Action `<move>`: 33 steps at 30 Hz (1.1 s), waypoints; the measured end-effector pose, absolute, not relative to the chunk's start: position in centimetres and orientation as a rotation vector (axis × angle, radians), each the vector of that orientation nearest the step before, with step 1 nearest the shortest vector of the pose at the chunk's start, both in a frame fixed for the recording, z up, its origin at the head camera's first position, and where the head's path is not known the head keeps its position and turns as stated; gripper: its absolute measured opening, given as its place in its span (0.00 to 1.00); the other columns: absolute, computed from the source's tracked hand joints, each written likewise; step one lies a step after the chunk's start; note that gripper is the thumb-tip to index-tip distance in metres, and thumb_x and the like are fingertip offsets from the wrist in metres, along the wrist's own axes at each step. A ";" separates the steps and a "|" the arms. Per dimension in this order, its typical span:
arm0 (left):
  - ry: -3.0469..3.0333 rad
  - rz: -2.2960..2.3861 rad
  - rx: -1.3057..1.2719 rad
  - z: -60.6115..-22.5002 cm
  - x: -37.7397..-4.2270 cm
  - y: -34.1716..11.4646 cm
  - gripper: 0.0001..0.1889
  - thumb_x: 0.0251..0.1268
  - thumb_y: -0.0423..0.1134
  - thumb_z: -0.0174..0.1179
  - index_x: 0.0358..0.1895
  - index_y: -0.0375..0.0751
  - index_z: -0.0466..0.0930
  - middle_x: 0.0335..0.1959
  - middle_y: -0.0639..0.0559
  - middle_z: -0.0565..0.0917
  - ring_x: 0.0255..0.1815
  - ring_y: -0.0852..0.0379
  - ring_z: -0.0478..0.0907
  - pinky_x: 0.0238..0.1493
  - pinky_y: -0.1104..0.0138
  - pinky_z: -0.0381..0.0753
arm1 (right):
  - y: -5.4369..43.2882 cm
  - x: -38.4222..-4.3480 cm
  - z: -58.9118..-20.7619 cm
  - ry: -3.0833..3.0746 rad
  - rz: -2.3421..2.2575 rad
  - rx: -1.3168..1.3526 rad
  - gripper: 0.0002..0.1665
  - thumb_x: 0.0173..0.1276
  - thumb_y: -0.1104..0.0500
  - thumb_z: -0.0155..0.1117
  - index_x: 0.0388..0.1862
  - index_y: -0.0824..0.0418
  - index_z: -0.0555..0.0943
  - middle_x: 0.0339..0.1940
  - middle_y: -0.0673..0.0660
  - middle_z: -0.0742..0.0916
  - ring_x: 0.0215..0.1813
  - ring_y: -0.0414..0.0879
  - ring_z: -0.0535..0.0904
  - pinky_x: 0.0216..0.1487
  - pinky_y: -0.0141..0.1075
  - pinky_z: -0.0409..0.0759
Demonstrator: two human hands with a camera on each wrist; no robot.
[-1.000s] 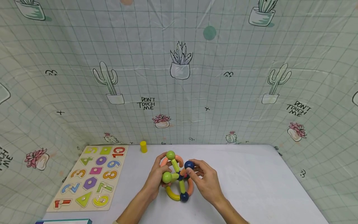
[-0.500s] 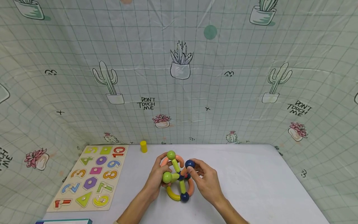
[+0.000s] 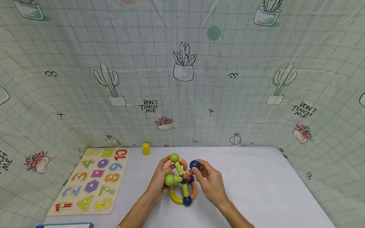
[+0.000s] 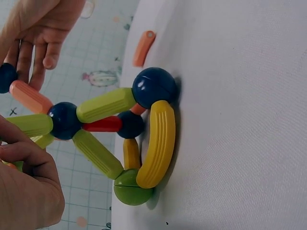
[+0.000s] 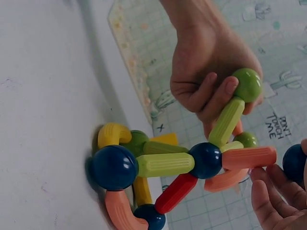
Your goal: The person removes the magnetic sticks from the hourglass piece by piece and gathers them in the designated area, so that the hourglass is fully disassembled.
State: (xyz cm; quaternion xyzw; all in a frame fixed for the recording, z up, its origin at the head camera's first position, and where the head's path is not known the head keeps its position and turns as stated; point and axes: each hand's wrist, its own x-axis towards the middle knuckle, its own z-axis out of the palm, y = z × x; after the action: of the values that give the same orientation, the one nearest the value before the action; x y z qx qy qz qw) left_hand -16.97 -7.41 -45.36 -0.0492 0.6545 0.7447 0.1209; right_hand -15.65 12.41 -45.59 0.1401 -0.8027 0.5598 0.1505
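A toy frame of magnetic rods and balls stands on the table, its central dark blue ball point(image 5: 206, 160) joining green, red and orange rods. My left hand point(image 3: 158, 179) grips its left side, fingers curled around the green rod point(image 5: 227, 122) under a green ball point(image 5: 247, 85). My right hand point(image 3: 211, 180) pinches a loose dark blue ball point(image 3: 195, 164) between thumb and fingers. A gap separates that ball from the free end of the orange rod point(image 5: 249, 157) in the right wrist view. Curved yellow rods point(image 4: 160, 143) form part of the base.
A wooden number and shape puzzle board point(image 3: 94, 180) lies on the left of the white table point(image 3: 271, 190). A yellow cylinder point(image 3: 146, 149) stands at the back edge. One orange piece point(image 4: 144, 48) lies apart on the table. A box edge point(image 3: 65, 225) shows at the front left.
The dark blue ball has come off the orange rod's end, moving slightly up and right with my right hand. My left hand and the rest of the frame have hardly moved.
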 end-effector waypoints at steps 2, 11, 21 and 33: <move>1.905 2.184 -0.139 -45.4 -16.9 -7.5 0.38 0.60 0.35 0.50 0.77 0.52 0.55 0.73 0.35 0.67 0.27 0.55 0.71 0.23 0.71 0.72 | 12.2 -15.4 -45.2 -2.323 1.607 0.373 0.17 0.72 0.61 0.66 0.58 0.62 0.81 0.39 0.51 0.89 0.41 0.44 0.87 0.43 0.36 0.86; 1.874 2.205 -0.143 -45.4 -17.0 -7.5 0.38 0.60 0.35 0.51 0.77 0.51 0.55 0.73 0.35 0.67 0.29 0.55 0.71 0.22 0.72 0.73 | 12.4 -14.1 -42.5 -2.295 1.584 0.474 0.17 0.71 0.65 0.65 0.57 0.68 0.79 0.39 0.57 0.88 0.38 0.46 0.87 0.34 0.33 0.85; 1.850 2.193 -0.153 -45.5 -17.0 -7.5 0.37 0.63 0.35 0.49 0.78 0.52 0.55 0.72 0.38 0.70 0.20 0.59 0.68 0.21 0.72 0.67 | 17.4 -16.1 -46.6 -2.313 1.453 0.491 0.18 0.70 0.57 0.69 0.58 0.50 0.82 0.45 0.45 0.84 0.43 0.39 0.82 0.36 0.31 0.82; 1.825 2.192 -0.137 -45.4 -16.9 -7.7 0.33 0.67 0.37 0.47 0.76 0.54 0.57 0.72 0.42 0.71 0.18 0.60 0.68 0.22 0.71 0.66 | 24.9 -16.7 -49.5 -2.617 1.202 0.336 0.24 0.68 0.53 0.71 0.62 0.56 0.81 0.49 0.46 0.83 0.45 0.39 0.80 0.37 0.30 0.79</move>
State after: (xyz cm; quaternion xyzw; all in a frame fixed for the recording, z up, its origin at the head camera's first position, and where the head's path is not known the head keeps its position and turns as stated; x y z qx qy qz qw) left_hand -16.95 -7.68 -45.36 -0.0476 0.6324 0.7599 0.1426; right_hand -16.72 24.92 -49.53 0.1150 -0.8960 0.4115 0.1210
